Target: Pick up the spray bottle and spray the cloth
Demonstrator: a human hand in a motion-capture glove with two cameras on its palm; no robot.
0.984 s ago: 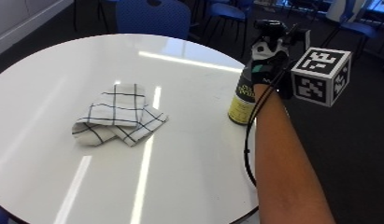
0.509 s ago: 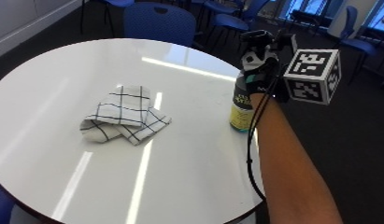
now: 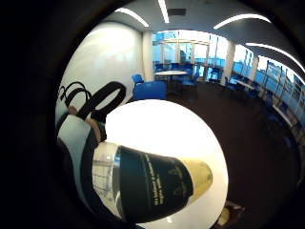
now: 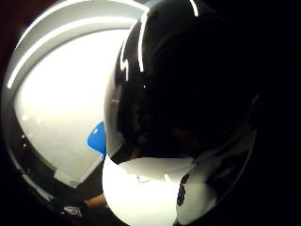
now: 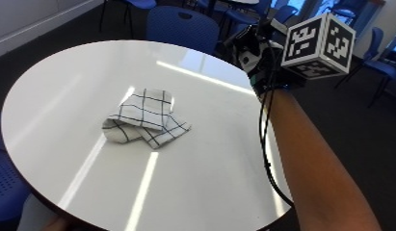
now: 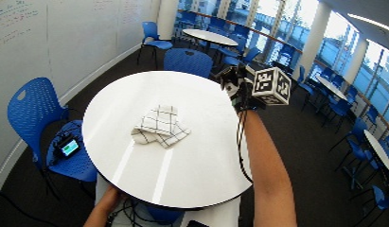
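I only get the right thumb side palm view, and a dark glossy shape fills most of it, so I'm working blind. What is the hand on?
Observer: The little finger side view shows a spray bottle with a black label and a yellow base, close against the gloved right hand.
Operator: Where is the cloth?
Observer: The white checked cloth lies crumpled near the middle of the round white table.
Operator: Is the hand over it?
Observer: No. In the outside view the hand is at the table's far edge, near a blue chair, well apart from the cloth.
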